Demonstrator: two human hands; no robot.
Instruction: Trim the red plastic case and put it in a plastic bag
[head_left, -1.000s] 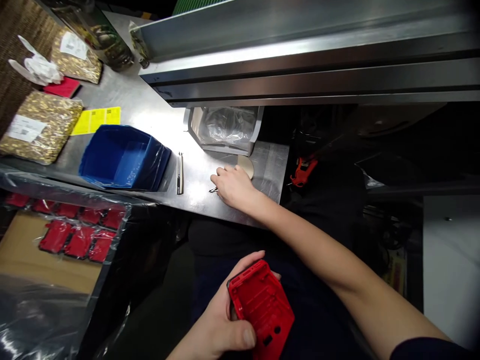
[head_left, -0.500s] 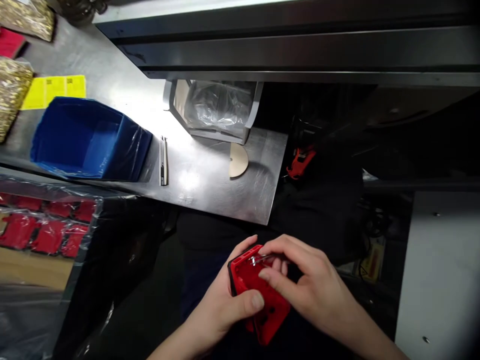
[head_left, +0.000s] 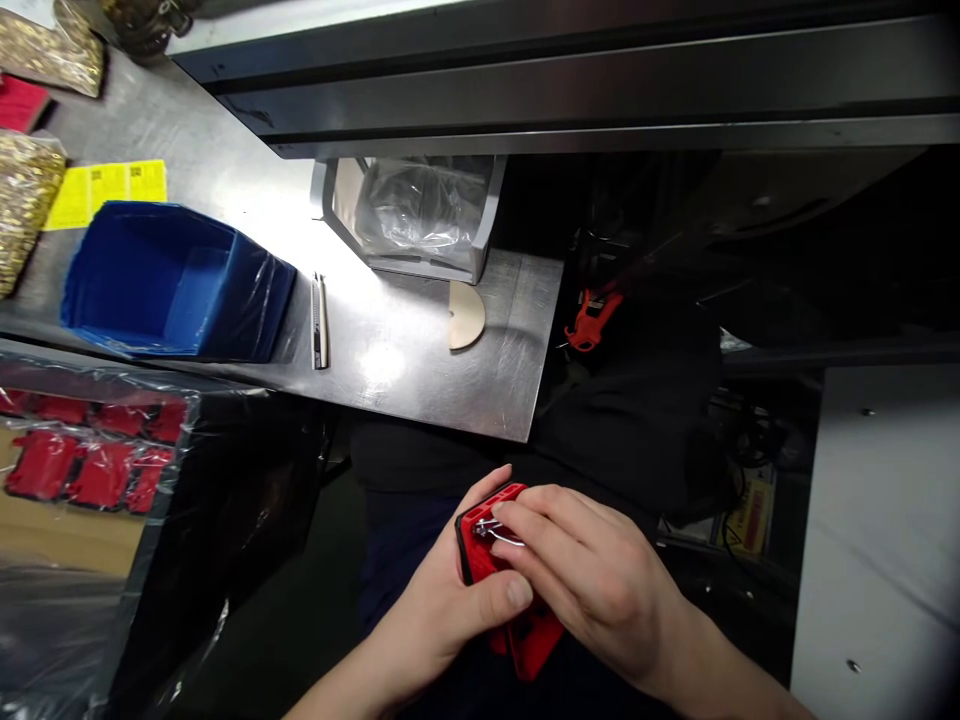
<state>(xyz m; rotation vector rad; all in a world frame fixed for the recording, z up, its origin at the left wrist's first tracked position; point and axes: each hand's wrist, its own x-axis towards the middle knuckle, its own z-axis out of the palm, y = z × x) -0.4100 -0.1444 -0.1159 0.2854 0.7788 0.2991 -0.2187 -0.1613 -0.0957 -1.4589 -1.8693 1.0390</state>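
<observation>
Red housing (head_left: 517, 620) sits low in front of me, below the table (head_left: 420, 360) edge, gripped in my left hand (head_left: 442, 610). My right hand (head_left: 592, 580), at the table a second ago, is now over the housing, pinching a small wire clip (head_left: 491, 530) at its 12 o'clock end. Clip looks lower on the housing than half a second back. Blue bin (head_left: 172, 285) at 10 o'clock.

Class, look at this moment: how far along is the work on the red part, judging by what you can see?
Done: red part is picked up, gripped by the left hand. In hand: right hand presses a small metal clip at its top edge; whether it is seated cannot be told. Left: more red parts lie bagged in the box.
</observation>
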